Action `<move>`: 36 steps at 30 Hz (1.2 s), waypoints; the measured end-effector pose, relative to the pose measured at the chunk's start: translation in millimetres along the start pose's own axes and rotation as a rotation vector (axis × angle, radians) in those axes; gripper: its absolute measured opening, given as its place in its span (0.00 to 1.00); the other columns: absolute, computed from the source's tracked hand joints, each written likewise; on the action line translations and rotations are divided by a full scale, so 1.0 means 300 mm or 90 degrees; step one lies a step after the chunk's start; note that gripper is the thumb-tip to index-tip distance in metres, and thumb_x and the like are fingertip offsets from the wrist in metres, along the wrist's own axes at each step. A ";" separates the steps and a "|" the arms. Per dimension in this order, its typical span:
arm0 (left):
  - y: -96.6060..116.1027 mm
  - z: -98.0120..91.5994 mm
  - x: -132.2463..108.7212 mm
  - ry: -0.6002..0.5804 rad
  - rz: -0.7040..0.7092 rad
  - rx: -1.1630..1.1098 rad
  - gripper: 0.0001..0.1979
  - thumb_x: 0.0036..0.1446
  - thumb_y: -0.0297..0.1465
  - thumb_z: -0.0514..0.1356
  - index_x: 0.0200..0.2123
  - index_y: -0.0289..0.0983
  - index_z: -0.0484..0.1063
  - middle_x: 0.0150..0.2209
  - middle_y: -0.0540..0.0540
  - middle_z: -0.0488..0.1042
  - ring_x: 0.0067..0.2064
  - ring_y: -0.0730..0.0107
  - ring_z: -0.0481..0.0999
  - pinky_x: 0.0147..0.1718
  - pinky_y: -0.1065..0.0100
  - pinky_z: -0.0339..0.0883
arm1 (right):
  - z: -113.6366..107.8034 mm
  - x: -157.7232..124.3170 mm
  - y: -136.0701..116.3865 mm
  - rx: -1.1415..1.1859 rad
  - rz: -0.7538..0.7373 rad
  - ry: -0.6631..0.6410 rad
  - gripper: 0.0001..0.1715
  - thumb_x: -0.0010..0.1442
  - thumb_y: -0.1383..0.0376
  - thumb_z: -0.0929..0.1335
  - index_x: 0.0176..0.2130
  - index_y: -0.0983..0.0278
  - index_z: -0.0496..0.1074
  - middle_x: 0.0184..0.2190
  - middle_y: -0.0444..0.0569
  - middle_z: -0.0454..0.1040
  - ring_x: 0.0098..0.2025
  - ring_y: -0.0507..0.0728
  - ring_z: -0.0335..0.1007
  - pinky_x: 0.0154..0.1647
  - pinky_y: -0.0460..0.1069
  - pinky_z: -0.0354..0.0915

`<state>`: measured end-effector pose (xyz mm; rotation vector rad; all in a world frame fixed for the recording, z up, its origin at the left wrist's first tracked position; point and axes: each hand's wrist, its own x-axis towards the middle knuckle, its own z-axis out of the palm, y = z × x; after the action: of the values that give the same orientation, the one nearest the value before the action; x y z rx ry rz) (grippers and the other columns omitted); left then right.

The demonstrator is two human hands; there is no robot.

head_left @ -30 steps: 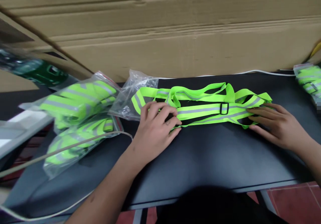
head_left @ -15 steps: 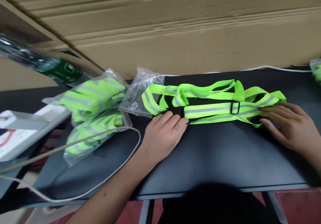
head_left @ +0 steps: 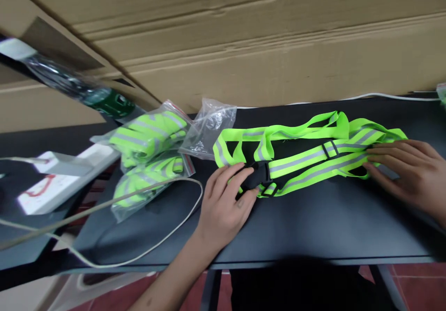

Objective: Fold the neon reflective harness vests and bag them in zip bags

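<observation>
A neon green reflective strap vest (head_left: 306,150) with grey stripes lies stretched across the black table (head_left: 313,222). My left hand (head_left: 225,201) grips its left end, with thumb and fingers closed around the black buckle (head_left: 259,178). At the right end my right hand (head_left: 411,171) lies flat on the straps, fingers stretched out and pressing them down. A black slider (head_left: 331,149) sits on the middle strap.
An empty clear plastic bag (head_left: 209,127) lies just left of the vest. Two bagged green vests (head_left: 149,155) are stacked further left. A white cable (head_left: 139,195) loops over the table's left part. A cardboard wall (head_left: 244,41) stands behind. A green bottle (head_left: 104,102) lies at the left.
My left hand has slid down and toward me, pulling the buckle end of the vest nearer the front. The view has shifted right, and my right hand stays on the right end.
</observation>
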<state>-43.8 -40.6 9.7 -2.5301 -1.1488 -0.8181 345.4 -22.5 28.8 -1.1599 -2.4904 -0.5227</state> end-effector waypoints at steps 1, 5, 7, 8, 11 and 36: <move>0.003 0.002 0.004 -0.014 0.001 -0.004 0.08 0.55 0.21 0.67 0.29 0.37 0.73 0.47 0.41 0.77 0.53 0.51 0.75 0.53 0.48 0.68 | -0.012 0.014 -0.017 -0.013 -0.005 0.020 0.07 0.60 0.64 0.73 0.40 0.63 0.74 0.39 0.52 0.82 0.42 0.64 0.79 0.44 0.57 0.68; 0.020 0.015 0.007 -0.037 0.008 -0.006 0.07 0.56 0.21 0.65 0.28 0.36 0.72 0.45 0.41 0.78 0.46 0.54 0.77 0.44 0.54 0.72 | -0.043 0.084 -0.121 0.065 -0.023 0.043 0.11 0.57 0.67 0.75 0.42 0.65 0.74 0.41 0.55 0.81 0.44 0.63 0.78 0.43 0.56 0.68; 0.033 0.023 0.007 -0.045 0.009 -0.019 0.07 0.57 0.20 0.63 0.28 0.35 0.73 0.46 0.39 0.77 0.46 0.54 0.75 0.42 0.56 0.73 | -0.038 0.124 -0.193 0.152 -0.051 0.023 0.11 0.59 0.67 0.73 0.43 0.66 0.74 0.44 0.56 0.80 0.47 0.63 0.77 0.45 0.56 0.69; 0.040 0.024 0.007 -0.055 0.006 -0.034 0.07 0.57 0.19 0.62 0.29 0.35 0.73 0.47 0.38 0.76 0.47 0.54 0.75 0.42 0.56 0.73 | -0.029 0.141 -0.232 0.190 -0.068 0.008 0.11 0.60 0.67 0.72 0.44 0.66 0.74 0.46 0.56 0.80 0.49 0.63 0.76 0.46 0.56 0.69; 0.059 0.013 0.009 -0.130 -0.035 -0.115 0.06 0.57 0.20 0.60 0.35 0.36 0.74 0.51 0.37 0.73 0.51 0.53 0.73 0.47 0.54 0.72 | 0.014 0.171 -0.338 0.254 -0.109 -0.072 0.16 0.66 0.65 0.68 0.52 0.65 0.74 0.55 0.57 0.76 0.55 0.64 0.73 0.52 0.59 0.70; 0.000 0.060 0.044 0.044 -0.498 -0.637 0.36 0.51 0.35 0.69 0.61 0.45 0.58 0.55 0.42 0.74 0.53 0.56 0.78 0.45 0.61 0.76 | 0.034 0.076 -0.409 0.156 -0.048 -0.126 0.14 0.68 0.61 0.66 0.43 0.68 0.75 0.51 0.59 0.78 0.55 0.67 0.73 0.52 0.62 0.69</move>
<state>-29.8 -24.7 2.6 -2.5944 -2.1487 -2.0774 234.3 -76.4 7.7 -1.0711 -2.6807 -0.1184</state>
